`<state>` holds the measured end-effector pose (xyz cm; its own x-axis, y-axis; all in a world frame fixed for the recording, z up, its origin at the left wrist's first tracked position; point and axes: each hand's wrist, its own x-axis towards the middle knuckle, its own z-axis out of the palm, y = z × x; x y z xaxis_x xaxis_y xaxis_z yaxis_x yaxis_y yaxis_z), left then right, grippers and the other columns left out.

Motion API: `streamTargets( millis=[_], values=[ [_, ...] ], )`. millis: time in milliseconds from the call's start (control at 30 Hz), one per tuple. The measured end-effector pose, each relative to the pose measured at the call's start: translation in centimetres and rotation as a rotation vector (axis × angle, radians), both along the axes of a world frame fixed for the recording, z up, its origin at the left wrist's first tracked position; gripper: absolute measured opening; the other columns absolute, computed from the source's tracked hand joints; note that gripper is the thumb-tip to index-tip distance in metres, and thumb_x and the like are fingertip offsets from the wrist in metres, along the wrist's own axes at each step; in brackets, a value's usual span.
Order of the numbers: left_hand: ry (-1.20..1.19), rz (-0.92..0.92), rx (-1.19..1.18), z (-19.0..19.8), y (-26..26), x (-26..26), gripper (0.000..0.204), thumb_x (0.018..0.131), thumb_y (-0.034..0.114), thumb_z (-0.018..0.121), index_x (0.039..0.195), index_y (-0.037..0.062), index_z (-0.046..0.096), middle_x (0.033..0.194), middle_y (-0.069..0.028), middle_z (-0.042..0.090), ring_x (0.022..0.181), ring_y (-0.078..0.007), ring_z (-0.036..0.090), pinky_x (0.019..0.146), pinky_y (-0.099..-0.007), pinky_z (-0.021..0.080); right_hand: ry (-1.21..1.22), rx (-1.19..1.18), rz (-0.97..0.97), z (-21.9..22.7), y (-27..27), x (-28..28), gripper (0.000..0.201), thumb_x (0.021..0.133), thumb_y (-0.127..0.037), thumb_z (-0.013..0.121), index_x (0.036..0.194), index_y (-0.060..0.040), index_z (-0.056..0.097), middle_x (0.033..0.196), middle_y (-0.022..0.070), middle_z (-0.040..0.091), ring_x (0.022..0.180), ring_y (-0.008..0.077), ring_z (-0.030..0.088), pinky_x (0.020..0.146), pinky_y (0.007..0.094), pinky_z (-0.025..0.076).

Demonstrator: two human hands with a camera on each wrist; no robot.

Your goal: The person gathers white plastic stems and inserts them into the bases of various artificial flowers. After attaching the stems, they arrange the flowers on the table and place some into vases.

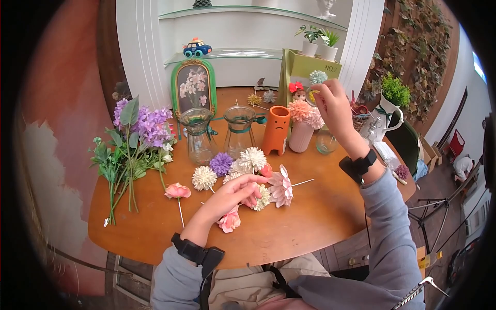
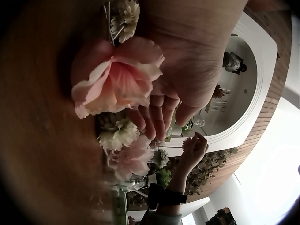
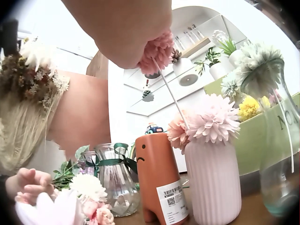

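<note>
High over the pink ribbed vase, my right hand pinches a pink artificial flower just below its head. Its white stem slants down to the vase mouth, where a pale pink flower and a peach one sit. My left hand hovers low over loose flowers on the table, fingers relaxed and holding nothing. Around it lie a pink rose, a cream pompom flower, a large pale pink flower, a white one and a purple one.
Beside the pink vase stands an orange sad-faced vase, with two glass vases further left. A small glass vase with a pale green flower is to the right. Purple blooms with greenery lie at the table's left.
</note>
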<state>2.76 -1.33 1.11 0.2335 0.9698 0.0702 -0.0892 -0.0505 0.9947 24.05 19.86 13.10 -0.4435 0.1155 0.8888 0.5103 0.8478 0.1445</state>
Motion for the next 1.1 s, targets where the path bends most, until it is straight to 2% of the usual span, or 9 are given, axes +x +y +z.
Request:
streamTargets(
  millis=[100,300,500,600,700,800,900,1000,1100],
  values=[
    [-0.006,-0.002,-0.002,0.0,0.0,-0.1,0.036,0.096,0.030,0.046,0.123,0.0062,0.052,0.089,0.0008,0.055,0.081,-0.0077,0.054,0.072,-0.0214,0.045,0.022,0.092,0.059,-0.5,0.5,-0.8,0.016,0.078,-0.005,0.063,0.093,-0.0075,0.056,0.087,0.0085,0.049,0.080,0.0264,0.052,0.066,0.0363,0.046],
    [-0.014,0.005,-0.013,-0.1,0.0,-0.1,0.036,0.096,0.031,0.047,0.123,0.0066,0.053,0.089,0.0009,0.055,0.081,-0.0073,0.054,0.073,-0.0210,0.045,-0.010,0.191,0.050,-1.8,2.2,-1.7,0.019,0.077,-0.004,0.064,0.094,-0.0076,0.057,0.088,0.0077,0.049,0.081,0.0254,0.053,0.064,0.0341,0.047],
    [-0.020,-0.004,0.001,-0.2,0.0,-0.2,0.035,0.097,0.029,0.046,0.122,0.0064,0.052,0.090,0.0004,0.056,0.081,-0.0075,0.054,0.073,-0.0213,0.045,-0.127,0.023,0.049,-3.1,2.1,-2.4,0.022,0.083,-0.013,0.058,0.104,-0.0075,0.059,0.098,0.0087,0.054,0.088,0.0277,0.055,0.077,0.0388,0.047],
    [-0.010,-0.003,0.010,-0.1,0.0,-0.1,0.035,0.097,0.029,0.046,0.123,0.0063,0.052,0.090,0.0003,0.056,0.081,-0.0076,0.055,0.073,-0.0215,0.046,-0.180,-0.180,0.026,-4.8,3.5,-1.9,0.023,0.085,-0.016,0.055,0.105,-0.0057,0.059,0.100,0.0097,0.057,0.092,0.0285,0.055,0.083,0.0400,0.044],
    [0.006,-0.004,0.005,0.2,-0.1,0.0,0.035,0.097,0.029,0.045,0.123,0.0063,0.052,0.090,0.0003,0.056,0.081,-0.0077,0.055,0.073,-0.0216,0.046,-0.241,-0.239,0.016,-5.2,3.6,-1.5,0.024,0.084,-0.015,0.054,0.106,-0.0047,0.059,0.098,0.0102,0.058,0.094,0.0282,0.055,0.083,0.0375,0.044],
    [-0.003,-0.007,0.015,-0.2,0.0,0.0,0.035,0.097,0.029,0.045,0.123,0.0064,0.052,0.090,0.0003,0.056,0.081,-0.0076,0.055,0.073,-0.0216,0.046,-0.279,-0.192,0.017,-5.5,3.6,-1.5,0.025,0.084,-0.015,0.055,0.105,-0.0047,0.058,0.100,0.0097,0.057,0.094,0.0286,0.055,0.083,0.0378,0.044],
    [0.008,-0.003,0.012,0.0,0.0,-0.1,0.035,0.097,0.029,0.045,0.123,0.0064,0.052,0.090,0.0004,0.056,0.082,-0.0074,0.054,0.073,-0.0215,0.045,-0.315,-0.255,-0.034,-5.4,2.9,-1.4,0.025,0.083,-0.015,0.055,0.106,-0.0057,0.058,0.105,0.0109,0.055,0.098,0.0290,0.053,0.085,0.0400,0.042],
    [0.005,-0.004,0.013,0.1,-0.1,0.0,0.035,0.097,0.029,0.045,0.123,0.0064,0.052,0.089,0.0006,0.056,0.082,-0.0072,0.054,0.073,-0.0212,0.045,-0.222,-0.312,0.000,-5.1,2.2,-1.3,0.026,0.082,-0.015,0.057,0.106,-0.0067,0.057,0.106,0.0125,0.052,0.100,0.0303,0.050,0.088,0.0423,0.040],
    [-0.012,0.002,0.007,0.2,-0.2,0.0,0.035,0.097,0.029,0.045,0.123,0.0065,0.052,0.088,0.0012,0.055,0.081,-0.0068,0.054,0.072,-0.0204,0.044,-0.072,-0.121,0.051,-4.8,1.1,-1.1,0.031,0.081,-0.015,0.058,0.111,-0.0070,0.055,0.105,0.0136,0.051,0.102,0.0310,0.049,0.090,0.0419,0.038]
  ],
)
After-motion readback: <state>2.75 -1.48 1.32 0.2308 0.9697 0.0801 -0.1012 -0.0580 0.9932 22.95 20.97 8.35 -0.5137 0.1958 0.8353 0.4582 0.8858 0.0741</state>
